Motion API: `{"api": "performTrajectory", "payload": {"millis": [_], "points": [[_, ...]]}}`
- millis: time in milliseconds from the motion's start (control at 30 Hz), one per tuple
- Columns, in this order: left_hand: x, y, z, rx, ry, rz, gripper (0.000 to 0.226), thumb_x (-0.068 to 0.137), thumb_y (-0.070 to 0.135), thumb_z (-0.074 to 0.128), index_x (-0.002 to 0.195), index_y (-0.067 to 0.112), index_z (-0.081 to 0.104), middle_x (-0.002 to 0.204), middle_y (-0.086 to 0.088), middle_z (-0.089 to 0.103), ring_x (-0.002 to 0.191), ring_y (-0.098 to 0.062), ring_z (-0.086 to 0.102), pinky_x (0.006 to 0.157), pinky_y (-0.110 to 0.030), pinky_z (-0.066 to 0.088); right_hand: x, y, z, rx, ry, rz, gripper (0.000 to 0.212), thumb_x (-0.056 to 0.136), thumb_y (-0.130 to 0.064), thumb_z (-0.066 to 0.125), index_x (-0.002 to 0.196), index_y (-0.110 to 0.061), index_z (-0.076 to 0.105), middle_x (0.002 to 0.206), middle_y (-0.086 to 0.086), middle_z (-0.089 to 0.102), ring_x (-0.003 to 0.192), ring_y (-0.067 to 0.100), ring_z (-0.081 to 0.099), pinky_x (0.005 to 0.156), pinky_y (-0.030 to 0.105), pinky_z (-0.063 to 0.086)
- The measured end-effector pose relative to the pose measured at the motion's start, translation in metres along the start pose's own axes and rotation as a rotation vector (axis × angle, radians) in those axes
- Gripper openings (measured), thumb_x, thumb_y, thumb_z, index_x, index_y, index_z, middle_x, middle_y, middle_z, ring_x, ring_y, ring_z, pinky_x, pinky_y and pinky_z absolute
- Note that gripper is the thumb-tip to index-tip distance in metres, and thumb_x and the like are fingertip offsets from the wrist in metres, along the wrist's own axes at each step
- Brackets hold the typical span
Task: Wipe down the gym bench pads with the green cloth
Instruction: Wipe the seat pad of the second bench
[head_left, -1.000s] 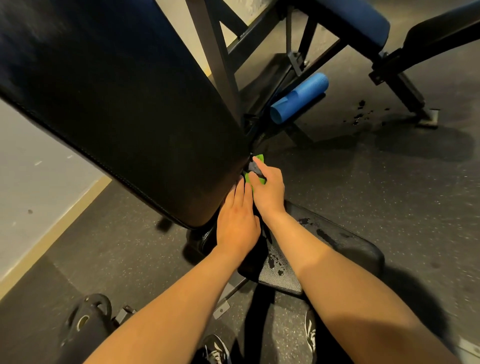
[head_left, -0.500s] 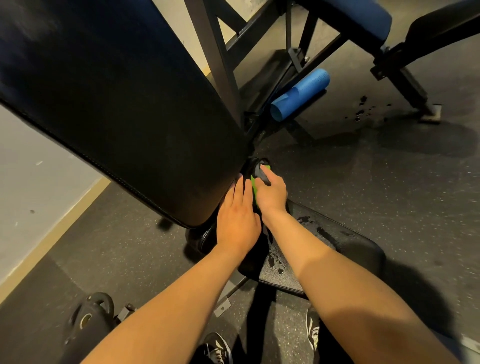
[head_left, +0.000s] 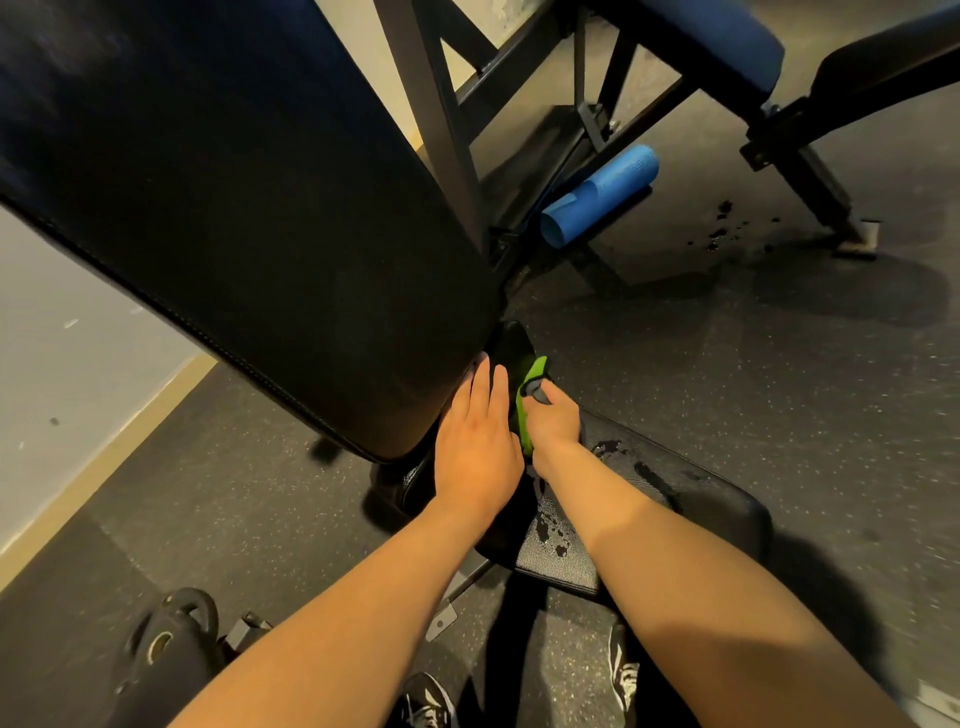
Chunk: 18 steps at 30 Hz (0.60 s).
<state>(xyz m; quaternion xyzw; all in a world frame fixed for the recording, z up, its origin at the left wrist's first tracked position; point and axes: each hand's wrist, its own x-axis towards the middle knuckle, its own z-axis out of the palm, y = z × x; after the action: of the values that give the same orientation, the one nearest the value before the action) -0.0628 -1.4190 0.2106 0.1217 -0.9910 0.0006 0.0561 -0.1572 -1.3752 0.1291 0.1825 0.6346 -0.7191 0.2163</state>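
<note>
Green cloth (head_left: 523, 421) — bunched in the right hand (head_left: 555, 423), fingers curled round it, at the gap where back pad (head_left: 234, 208) meets seat pad (head_left: 691, 504).
Left hand (head_left: 475, 449) — fingers straight, flat against the back pad's lower end, holding nothing.
Risks: wet patches (head_left: 553, 530) on the seat pad missed if wiping is confined to the gap; cloth catching in the gap; braced palm slipping on a damp pad.

The back pad (head_left: 249, 208) is black with a stitched edge, tilted up steeply and filling my view from 9 to 12 o'clock. The seat pad (head_left: 685, 499), black and textured with wet blotches, lies low at 5 o'clock from it. The green cloth (head_left: 525, 426) is bunched in the fingers of my right hand (head_left: 553, 423), at the seat pad's 11 o'clock end beside the back pad's lower corner.
</note>
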Motion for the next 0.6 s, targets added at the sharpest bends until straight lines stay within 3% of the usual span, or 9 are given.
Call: {"api": "performTrajectory", "payload": {"millis": [100,300,367,467,500,567,600], "points": [[0.0,0.0,0.001,-0.017,0.0,0.003,0.078,0.098,0.024,0.048,0.16,0.01,0.005,0.168,-0.011,-0.004,0.155,-0.022,-0.002,0.125,-0.032,0.002,-0.011,-0.023,0.004,-0.112,0.003,-0.222,0.043,0.099,-0.009,0.054,0.141,-0.02,0.055,0.141,0.004,0.052,0.129,0.021,0.05,0.099,0.023,0.039],[0.003,-0.003,0.006,-0.004,0.02,0.02,0.082,0.093,0.023,0.052,0.16,0.009,0.007,0.167,-0.013,0.005,0.155,-0.024,0.004,0.127,-0.037,0.005,-0.016,-0.053,0.009,-0.192,-0.058,-0.593,0.041,0.099,-0.012,0.054,0.138,-0.025,0.058,0.125,-0.006,0.05,0.114,0.004,0.051,0.098,0.015,0.04],[0.003,-0.003,0.006,-0.015,0.023,0.018,0.081,0.094,0.024,0.051,0.16,0.009,0.007,0.168,-0.012,0.003,0.155,-0.024,0.002,0.126,-0.035,0.0,-0.008,-0.044,0.012,-0.175,-0.013,-0.556,0.036,0.101,-0.016,0.053,0.136,-0.023,0.059,0.123,-0.004,0.05,0.11,0.003,0.051,0.096,0.015,0.04],[0.002,-0.002,0.006,-0.005,0.011,0.013,0.078,0.096,0.025,0.046,0.16,0.009,0.006,0.168,-0.013,-0.003,0.155,-0.024,-0.001,0.124,-0.034,-0.002,0.008,-0.022,0.014,-0.207,0.049,-0.393,0.012,0.099,-0.019,0.051,0.103,-0.019,0.062,0.118,0.012,0.059,0.101,0.015,0.058,0.087,0.026,0.046],[0.001,-0.002,0.006,0.002,0.006,0.01,0.077,0.097,0.025,0.045,0.16,0.009,0.005,0.167,-0.013,-0.005,0.155,-0.024,-0.002,0.124,-0.034,-0.001,0.013,-0.015,0.013,-0.239,0.048,-0.339,0.012,0.099,-0.018,0.05,0.101,-0.019,0.062,0.118,0.015,0.061,0.102,0.02,0.06,0.088,0.031,0.049],[0.002,-0.002,0.004,0.019,-0.009,0.009,0.076,0.099,0.026,0.044,0.16,0.009,0.002,0.167,-0.013,-0.008,0.155,-0.024,-0.004,0.126,-0.035,0.002,0.021,-0.004,0.009,-0.267,0.023,-0.214,0.029,0.1,-0.018,0.049,0.126,-0.018,0.063,0.133,0.013,0.058,0.117,0.028,0.058,0.099,0.041,0.05],[0.001,-0.002,0.004,0.028,-0.015,0.011,0.076,0.099,0.027,0.044,0.16,0.01,0.001,0.167,-0.013,-0.009,0.155,-0.025,-0.005,0.126,-0.036,0.003,0.019,-0.005,0.007,-0.254,0.015,-0.153,0.039,0.101,-0.017,0.049,0.14,-0.017,0.055,0.142,0.011,0.052,0.125,0.03,0.053,0.105,0.044,0.046]]}}
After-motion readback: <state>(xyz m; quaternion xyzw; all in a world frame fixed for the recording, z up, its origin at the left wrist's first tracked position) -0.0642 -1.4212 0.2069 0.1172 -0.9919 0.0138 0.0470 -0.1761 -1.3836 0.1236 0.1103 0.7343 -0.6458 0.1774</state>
